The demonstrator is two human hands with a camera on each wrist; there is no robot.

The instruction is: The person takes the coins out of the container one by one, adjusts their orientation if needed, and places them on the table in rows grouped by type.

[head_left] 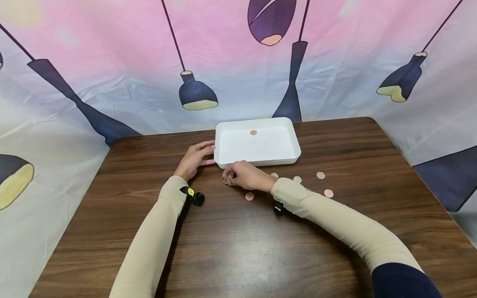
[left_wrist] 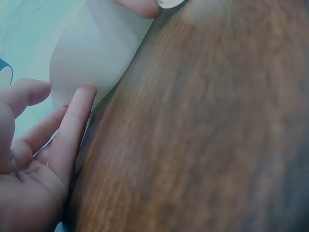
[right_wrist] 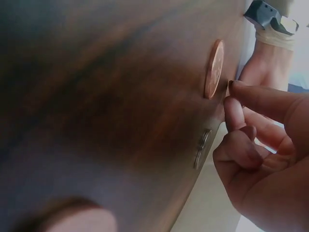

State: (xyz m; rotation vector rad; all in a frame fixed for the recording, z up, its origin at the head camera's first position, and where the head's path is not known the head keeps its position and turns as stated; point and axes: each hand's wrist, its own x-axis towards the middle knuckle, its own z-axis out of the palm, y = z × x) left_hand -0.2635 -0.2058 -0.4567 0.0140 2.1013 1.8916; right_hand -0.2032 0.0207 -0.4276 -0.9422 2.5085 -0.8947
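A shallow white tray (head_left: 257, 162) stands at the back of the wooden table, with one copper coin (head_left: 253, 132) lying in it. My left hand (head_left: 192, 159) reaches to the tray's left side, fingers extended and their tips touching its outer wall (left_wrist: 96, 53). In front of the tray's near left corner, my right hand (head_left: 246, 175) pinches a silver-looking coin (head_left: 225, 180) between thumb and fingertips. Just below that hand, a copper coin (head_left: 249, 196) lies flat on the table. In the right wrist view, the curled fingers partly hide the fingertips' grip.
More coins lie around the right wrist: a silver one (head_left: 297, 179), another silver one (head_left: 320, 175), a copper one (head_left: 328, 193), and one partly covered by the wrist (head_left: 274, 175). The brown table (head_left: 223, 248) meets a patterned cloth (head_left: 149, 82) behind the tray.
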